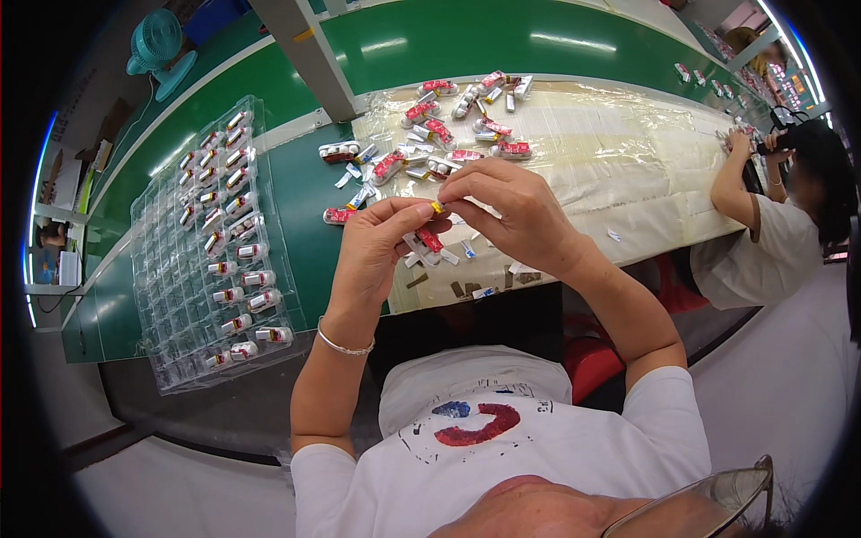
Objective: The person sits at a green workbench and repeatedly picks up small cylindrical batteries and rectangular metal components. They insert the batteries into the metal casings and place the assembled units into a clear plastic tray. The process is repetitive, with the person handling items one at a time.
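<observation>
My left hand point(375, 242) and my right hand point(516, 208) meet over the front edge of the bench, both pinching one small silver part with a red end point(428, 238) and a bit of yellow tape at my fingertips. A silver bangle circles my left wrist. Beyond my hands lies a loose pile of small silver-and-red parts point(439, 134) on a clear plastic sheet point(619, 152).
A clear plastic compartment tray point(170, 296) at my left holds several of the same parts in rows. A grey metal post point(309, 54) rises from the green bench. A teal fan point(160, 49) stands far left. Another person point(789, 206) works at the right.
</observation>
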`<action>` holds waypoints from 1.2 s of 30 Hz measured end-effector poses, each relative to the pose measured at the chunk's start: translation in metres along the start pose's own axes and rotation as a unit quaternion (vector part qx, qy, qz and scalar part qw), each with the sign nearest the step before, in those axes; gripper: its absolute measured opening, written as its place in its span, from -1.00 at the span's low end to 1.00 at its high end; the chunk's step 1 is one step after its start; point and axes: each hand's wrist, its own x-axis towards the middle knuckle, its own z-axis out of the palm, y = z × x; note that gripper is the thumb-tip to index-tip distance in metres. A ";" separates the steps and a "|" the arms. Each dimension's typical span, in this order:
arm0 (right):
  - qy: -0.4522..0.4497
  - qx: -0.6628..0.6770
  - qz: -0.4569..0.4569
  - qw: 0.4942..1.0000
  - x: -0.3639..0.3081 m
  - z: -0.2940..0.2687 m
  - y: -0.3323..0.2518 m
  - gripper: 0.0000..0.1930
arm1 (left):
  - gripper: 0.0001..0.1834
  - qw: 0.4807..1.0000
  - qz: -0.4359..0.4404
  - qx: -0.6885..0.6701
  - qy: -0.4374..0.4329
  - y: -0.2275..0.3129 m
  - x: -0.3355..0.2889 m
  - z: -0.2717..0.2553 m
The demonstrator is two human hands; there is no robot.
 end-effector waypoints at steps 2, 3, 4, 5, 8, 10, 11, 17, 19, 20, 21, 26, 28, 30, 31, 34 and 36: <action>-0.019 -0.026 -0.003 0.999 0.002 -0.002 -0.003 -0.93 | -0.81 1.000 0.007 0.009 0.007 -0.001 0.001 0.000; -0.029 -0.040 -0.004 0.999 0.003 -0.004 -0.005 -0.94 | -0.82 1.000 0.009 0.013 0.010 -0.002 0.001 0.000; -0.038 -0.060 -0.005 0.997 0.004 -0.004 -0.006 -0.93 | -0.82 1.000 0.012 0.016 0.013 -0.003 0.002 0.000; -0.047 -0.079 -0.005 0.996 0.004 -0.005 -0.006 -0.92 | -0.83 1.000 0.017 0.020 0.014 -0.003 0.002 0.000; -0.069 -0.131 -0.025 0.989 0.007 -0.008 -0.009 -0.89 | -0.83 0.999 0.033 0.030 0.021 -0.004 0.002 0.002; -0.080 -0.159 -0.037 0.983 0.009 -0.009 -0.011 -0.90 | -0.82 0.998 0.047 0.033 0.026 -0.004 0.001 0.004; -0.085 -0.171 -0.040 0.981 0.010 -0.010 -0.011 -0.92 | -0.82 0.998 0.052 0.032 0.026 -0.004 0.001 0.004; -0.087 -0.203 -0.060 0.974 0.010 -0.008 -0.010 -0.92 | -0.82 0.998 0.055 0.030 0.029 -0.003 0.000 0.005; -0.081 -0.202 -0.063 0.974 0.010 -0.006 -0.010 -0.91 | -0.82 0.997 0.060 0.030 0.035 -0.005 0.002 0.005; -0.077 -0.198 -0.062 0.975 0.011 -0.005 -0.012 -0.89 | -0.82 0.997 0.060 0.030 0.038 -0.006 0.003 0.004; -0.073 -0.194 -0.062 0.976 0.011 -0.004 -0.013 -0.87 | -0.82 0.997 0.062 0.031 0.040 -0.008 0.003 0.003; -0.049 -0.183 -0.066 0.980 0.011 -0.002 -0.008 -0.91 | -0.82 0.996 0.064 0.018 0.051 -0.004 0.001 0.008; -0.045 -0.182 -0.068 0.980 0.010 -0.002 -0.007 -0.91 | -0.82 0.997 0.059 0.011 0.051 -0.001 0.001 0.008; -0.041 -0.178 -0.071 0.980 0.009 -0.002 -0.006 -0.90 | -0.85 0.996 0.074 0.016 0.053 -0.003 0.003 0.009; -0.041 -0.183 -0.067 0.980 0.010 -0.002 -0.006 -0.89 | -0.87 0.995 0.081 0.018 0.054 -0.003 0.004 0.009; -0.027 -0.164 -0.040 0.985 0.011 0.000 -0.006 -0.90 | -0.87 0.994 0.088 0.039 0.053 -0.007 0.005 0.004; -0.003 -0.105 -0.006 0.994 0.013 0.002 -0.003 -0.90 | -0.86 0.997 0.069 0.025 0.036 -0.003 0.003 0.007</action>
